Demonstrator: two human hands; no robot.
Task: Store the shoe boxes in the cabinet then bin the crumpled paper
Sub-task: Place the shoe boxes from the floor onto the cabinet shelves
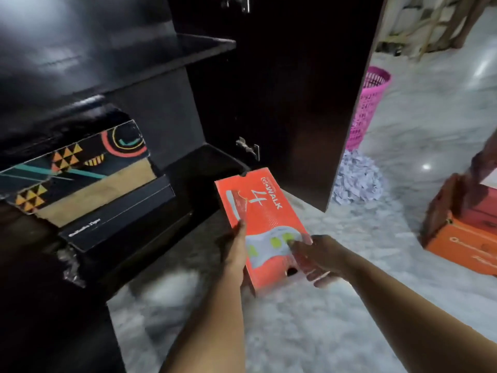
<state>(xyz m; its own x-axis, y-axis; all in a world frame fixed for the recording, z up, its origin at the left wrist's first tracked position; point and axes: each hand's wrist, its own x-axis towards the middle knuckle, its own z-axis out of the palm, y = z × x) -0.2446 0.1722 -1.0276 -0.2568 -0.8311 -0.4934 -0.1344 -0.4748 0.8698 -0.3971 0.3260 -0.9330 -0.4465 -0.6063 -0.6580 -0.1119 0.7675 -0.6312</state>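
An orange shoe box (265,211) printed "GOWALK 4" is held between both hands just above the floor, in front of the open dark cabinet (150,103). My left hand (236,246) grips its left edge; my right hand (314,258) grips its near right corner. Inside the cabinet's lower shelf a patterned black shoe box (78,168) lies on a plain black shoe box (121,214). A heap of white crumpled paper (357,179) lies on the floor behind the cabinet door. More orange shoe boxes (462,232) are stacked at the right edge.
The cabinet's dark door (309,90) stands open to the right of the held box. A pink mesh basket (368,103) stands behind the door, beyond the paper heap. The floor is pale marble (322,332). Wooden furniture legs show at top right.
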